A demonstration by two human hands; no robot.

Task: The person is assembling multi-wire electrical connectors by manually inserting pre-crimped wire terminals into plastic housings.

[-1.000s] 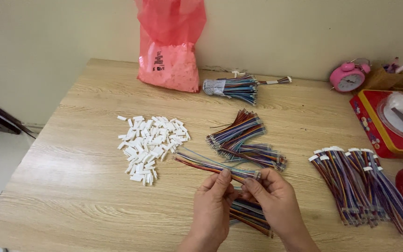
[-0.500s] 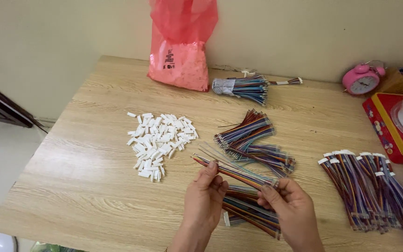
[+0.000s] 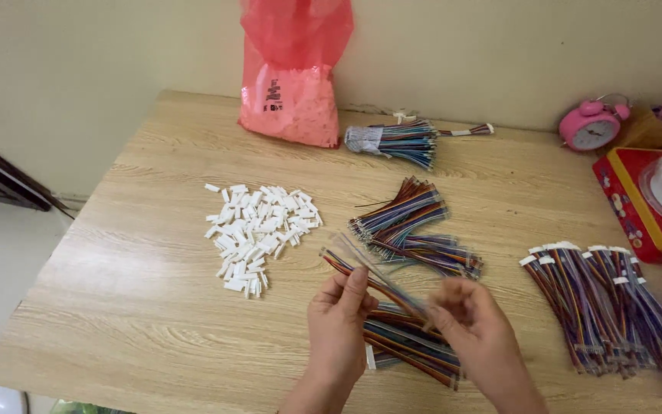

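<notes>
A light wood-grain worktop [image 3: 116, 307] stands against a plain cream wall, pale floor showing at the left. Over its near edge the left hand [image 3: 339, 326] and right hand [image 3: 476, 337] both pinch a thin multicoloured ribbon cable [image 3: 373, 276], fingers closed on it; the right hand is blurred, so its exact grip is hard to make out. The cable's long axis runs diagonally, its free end pointing up and left toward a heap of small white connectors [image 3: 258, 234], its other end hidden in the right hand. Just beneath the hands lies a stack of similar cables [image 3: 408, 349], partly covered by them. Another loose cable pile [image 3: 415, 226] sits beyond it, and a row of cables with white ends [image 3: 607, 307] lies to the right, cut off at the frame's lower corner. Farther back are a bound cable bundle [image 3: 396, 142] and a red plastic bag [image 3: 293, 84], its top cropped. A pink alarm clock [image 3: 591, 126] and a red tin [image 3: 637, 203] crowd the right edge, the tin partly out of view
</notes>
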